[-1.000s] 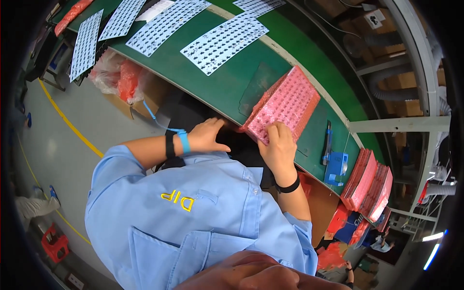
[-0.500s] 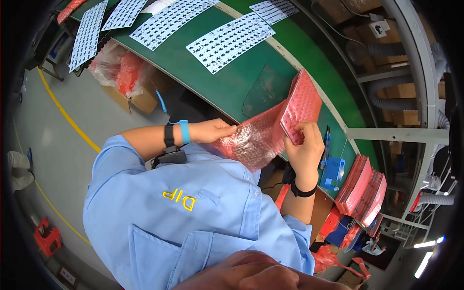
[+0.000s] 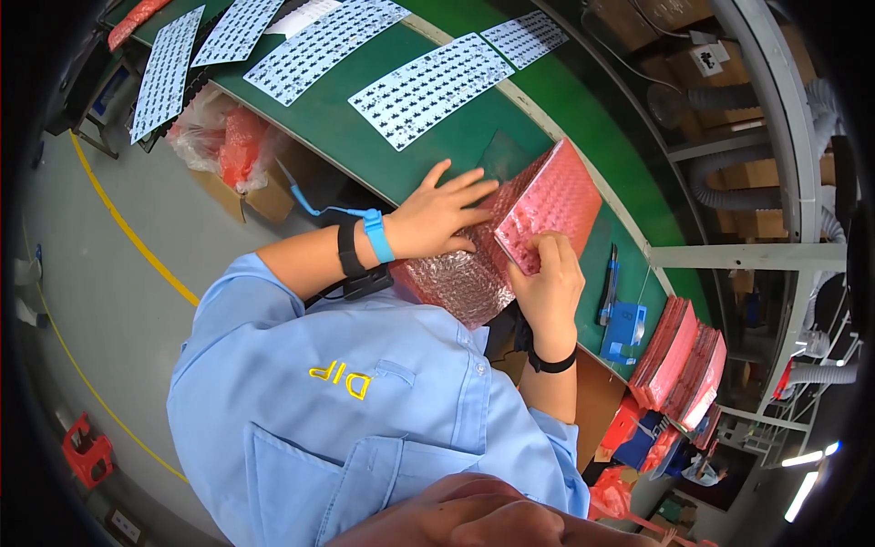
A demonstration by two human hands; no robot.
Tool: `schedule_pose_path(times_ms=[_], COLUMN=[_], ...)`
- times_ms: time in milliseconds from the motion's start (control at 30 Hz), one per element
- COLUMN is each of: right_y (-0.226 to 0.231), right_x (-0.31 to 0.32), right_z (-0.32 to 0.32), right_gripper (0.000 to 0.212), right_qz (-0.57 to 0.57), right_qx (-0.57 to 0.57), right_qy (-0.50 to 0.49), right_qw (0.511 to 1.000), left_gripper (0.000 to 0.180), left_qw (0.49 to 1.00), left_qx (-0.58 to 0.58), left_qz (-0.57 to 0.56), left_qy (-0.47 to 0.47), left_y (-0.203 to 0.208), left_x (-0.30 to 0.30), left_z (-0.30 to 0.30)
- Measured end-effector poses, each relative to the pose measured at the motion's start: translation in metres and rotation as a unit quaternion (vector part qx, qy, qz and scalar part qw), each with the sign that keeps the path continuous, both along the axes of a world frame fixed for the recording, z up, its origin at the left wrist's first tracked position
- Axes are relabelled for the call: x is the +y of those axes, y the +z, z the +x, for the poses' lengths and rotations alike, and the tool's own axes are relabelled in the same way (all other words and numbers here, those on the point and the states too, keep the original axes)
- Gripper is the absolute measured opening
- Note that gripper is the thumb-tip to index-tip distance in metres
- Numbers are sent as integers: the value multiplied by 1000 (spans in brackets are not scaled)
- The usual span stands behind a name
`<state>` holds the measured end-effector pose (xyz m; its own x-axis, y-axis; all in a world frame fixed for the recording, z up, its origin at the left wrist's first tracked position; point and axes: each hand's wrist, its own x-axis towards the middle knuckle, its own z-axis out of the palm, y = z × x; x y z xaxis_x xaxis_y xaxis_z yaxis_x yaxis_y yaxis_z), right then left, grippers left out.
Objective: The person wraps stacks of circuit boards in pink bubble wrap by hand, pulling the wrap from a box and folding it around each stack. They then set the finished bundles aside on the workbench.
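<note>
Pink bubble wrap (image 3: 558, 202) lies folded round something flat at the table's near edge; what is inside is hidden. A loose, crinkled length of the wrap (image 3: 460, 284) hangs toward my body. My right hand (image 3: 551, 287) is closed on the near edge of the folded packet, thumb and fingers pinching it. Spread fingers show on my left hand (image 3: 442, 211), which lies flat on the wrap just left of the packet. A blue strap with a coiled cord (image 3: 375, 235) circles my left wrist.
Several white boards with black parts (image 3: 433, 89) lie along the green table (image 3: 365, 114). To the right are a dark knife-like tool (image 3: 609, 287), a blue box (image 3: 624, 330) and stacked pink packets (image 3: 679, 356). A carton with plastic bags (image 3: 239, 150) stands below the table's left edge.
My left hand has let go of the wrap's loose end, moved up and right, and spread its fingers over the wrap. My right hand and the packet have shifted slightly left and lower.
</note>
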<state>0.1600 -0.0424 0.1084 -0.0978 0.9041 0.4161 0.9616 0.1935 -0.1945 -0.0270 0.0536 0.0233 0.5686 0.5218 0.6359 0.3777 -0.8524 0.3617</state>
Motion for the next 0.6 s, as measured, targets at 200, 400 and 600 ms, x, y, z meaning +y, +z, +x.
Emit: schedule_pose_path(times_ms=[200,400,600], right_y=[-23,-46,-52], right_x=[2,7,8], right_z=[-10,-15,-9], right_gripper=[39,42,40], right_qz=[4,-28,-80], right_qx=[-12,-7,25], right_qy=[-13,0,-1], right_qw=[1000,1000,996], left_gripper=[37,23,20], left_qw=[992,972,952], left_qx=[75,74,106], left_qz=[-62,-131,-223], left_qy=[-86,-182,-184], left_y=[-20,-21,40], left_x=[-7,6,43], left_z=[-2,-16,-28])
